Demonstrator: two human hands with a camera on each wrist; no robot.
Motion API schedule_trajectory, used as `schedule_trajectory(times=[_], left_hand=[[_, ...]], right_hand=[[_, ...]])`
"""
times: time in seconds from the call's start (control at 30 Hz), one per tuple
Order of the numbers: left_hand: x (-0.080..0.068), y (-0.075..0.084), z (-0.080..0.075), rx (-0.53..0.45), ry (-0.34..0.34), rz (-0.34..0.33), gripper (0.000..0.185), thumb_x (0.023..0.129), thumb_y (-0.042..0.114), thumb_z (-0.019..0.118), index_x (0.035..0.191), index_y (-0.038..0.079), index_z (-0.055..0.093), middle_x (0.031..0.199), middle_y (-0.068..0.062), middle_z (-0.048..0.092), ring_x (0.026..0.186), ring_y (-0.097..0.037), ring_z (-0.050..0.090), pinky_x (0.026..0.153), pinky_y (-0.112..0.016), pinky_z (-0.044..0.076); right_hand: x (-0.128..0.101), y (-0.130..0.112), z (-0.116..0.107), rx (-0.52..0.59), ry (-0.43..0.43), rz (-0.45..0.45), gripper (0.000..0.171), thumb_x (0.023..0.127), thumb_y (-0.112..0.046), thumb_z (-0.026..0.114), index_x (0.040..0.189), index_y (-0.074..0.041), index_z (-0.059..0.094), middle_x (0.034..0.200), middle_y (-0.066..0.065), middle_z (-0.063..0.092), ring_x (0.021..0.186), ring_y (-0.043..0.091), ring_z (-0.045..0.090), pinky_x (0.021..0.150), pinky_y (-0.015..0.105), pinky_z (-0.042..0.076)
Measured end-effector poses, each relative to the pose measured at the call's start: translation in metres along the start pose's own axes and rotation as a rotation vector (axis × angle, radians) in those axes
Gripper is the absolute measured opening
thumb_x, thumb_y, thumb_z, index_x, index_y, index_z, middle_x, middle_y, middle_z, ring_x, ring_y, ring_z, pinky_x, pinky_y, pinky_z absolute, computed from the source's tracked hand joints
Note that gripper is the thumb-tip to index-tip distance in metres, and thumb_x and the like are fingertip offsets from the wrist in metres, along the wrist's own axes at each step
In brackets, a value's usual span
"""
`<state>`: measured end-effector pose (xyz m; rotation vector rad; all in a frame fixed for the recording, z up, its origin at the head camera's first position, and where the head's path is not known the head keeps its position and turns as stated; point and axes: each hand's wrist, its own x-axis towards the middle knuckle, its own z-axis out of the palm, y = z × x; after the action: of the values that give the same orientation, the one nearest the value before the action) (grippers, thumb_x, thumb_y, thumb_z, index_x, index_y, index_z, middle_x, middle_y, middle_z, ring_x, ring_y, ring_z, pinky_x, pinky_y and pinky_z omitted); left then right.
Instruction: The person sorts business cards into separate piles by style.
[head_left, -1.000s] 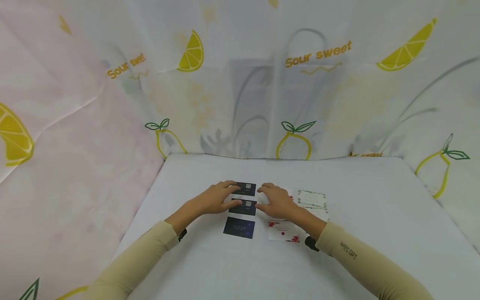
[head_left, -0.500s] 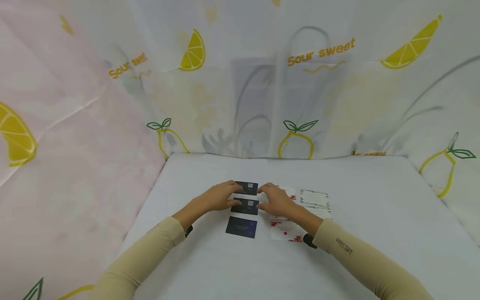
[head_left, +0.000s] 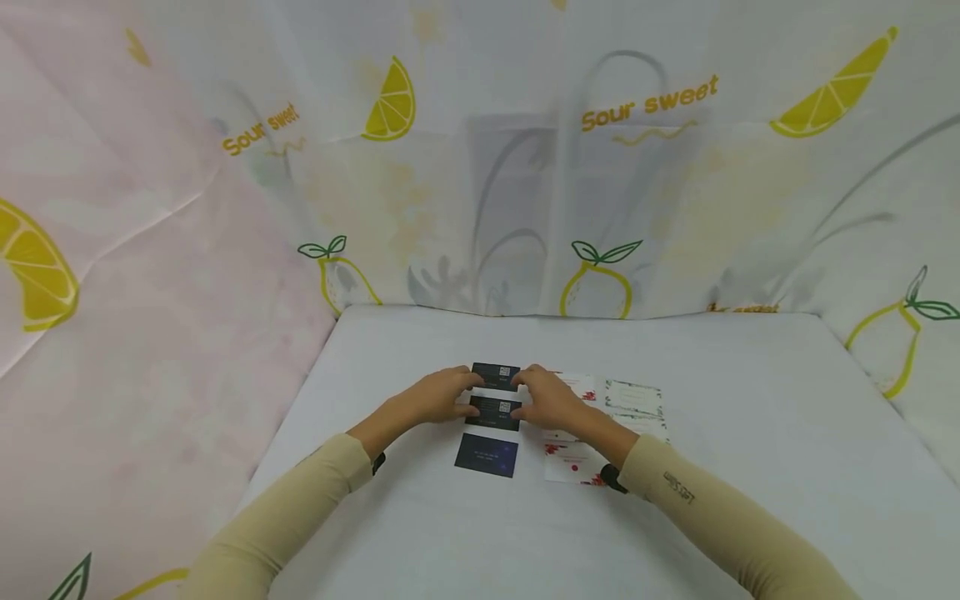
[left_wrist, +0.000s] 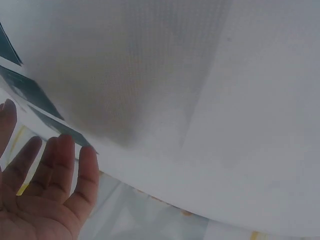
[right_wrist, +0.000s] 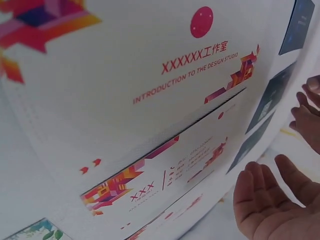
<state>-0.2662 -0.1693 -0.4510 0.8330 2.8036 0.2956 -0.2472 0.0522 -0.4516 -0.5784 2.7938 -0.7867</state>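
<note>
Three dark cards lie in a column on the white table: a top card [head_left: 495, 376], a middle card [head_left: 493, 413] and a dark blue lower card [head_left: 486, 456]. My left hand [head_left: 441, 395] is at the left edges of the upper two, thumb by the middle card, fingers by the top one. Opposite it, my right hand [head_left: 553, 402] has its fingertips over the right edges of the same two cards. The left wrist view shows the left fingers [left_wrist: 62, 165] spread and fairly straight. In the right wrist view the right hand's fingers are loosely bent, with no card between them.
Right of the dark column lie white cards with red corner designs, including a front card [head_left: 572, 463]; my right hand and forearm partly cover them. Farther right are cards with green leafy borders [head_left: 633, 397]. A lemon-print curtain [head_left: 510, 208] stands behind the table.
The left hand has drawn back slightly toward the left edges of the upper cards. The right fingertips have come in over their right edges. The head view has shifted a little.
</note>
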Motion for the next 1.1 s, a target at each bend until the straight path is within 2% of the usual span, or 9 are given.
schedule_trajectory(times=[0.23,0.47,0.7,0.9,1.1], left_hand=[[0.002,-0.001,0.004,0.019,-0.033,0.013,0.049,0.083,0.031,0.080,0.125,0.012,0.065,0.115,-0.005,0.065,0.092,-0.014,0.059,0.083,-0.034,0.051],[0.007,-0.005,0.007,0.035,-0.046,0.002,0.052,0.079,0.029,0.084,0.124,0.012,0.065,0.116,-0.004,0.065,0.090,-0.014,0.058,0.081,-0.033,0.050],[0.008,-0.005,0.007,-0.022,-0.053,0.060,0.050,0.079,0.020,0.084,0.124,0.005,0.066,0.119,-0.007,0.066,0.102,-0.019,0.063,0.091,-0.035,0.051],[0.009,-0.004,0.007,-0.004,-0.062,0.052,0.048,0.079,0.017,0.084,0.122,0.005,0.068,0.114,-0.006,0.066,0.093,-0.014,0.060,0.084,-0.032,0.051],[0.011,-0.006,0.007,-0.019,-0.056,0.054,0.051,0.080,0.018,0.083,0.126,0.006,0.065,0.118,-0.007,0.064,0.092,-0.014,0.058,0.083,-0.032,0.051]], right_hand=[[0.007,-0.003,0.006,-0.041,-0.063,-0.016,0.047,0.081,-0.022,0.082,0.120,-0.002,0.064,0.111,0.012,0.064,0.101,0.025,0.062,0.091,0.041,0.052],[0.013,-0.006,0.014,-0.115,-0.095,-0.022,0.049,0.079,-0.024,0.084,0.118,-0.005,0.064,0.115,0.011,0.063,0.103,0.023,0.061,0.092,0.040,0.051],[0.017,-0.008,0.019,-0.151,-0.103,-0.017,0.046,0.077,-0.023,0.086,0.114,-0.005,0.064,0.111,0.009,0.062,0.097,0.020,0.059,0.089,0.039,0.051],[0.020,-0.007,0.018,-0.144,-0.118,-0.001,0.047,0.077,-0.024,0.086,0.114,-0.006,0.063,0.110,0.009,0.059,0.093,0.018,0.056,0.087,0.038,0.051],[0.022,-0.006,0.018,-0.163,-0.116,0.025,0.049,0.076,-0.027,0.087,0.114,-0.006,0.064,0.108,0.008,0.057,0.088,0.018,0.054,0.083,0.036,0.051]])
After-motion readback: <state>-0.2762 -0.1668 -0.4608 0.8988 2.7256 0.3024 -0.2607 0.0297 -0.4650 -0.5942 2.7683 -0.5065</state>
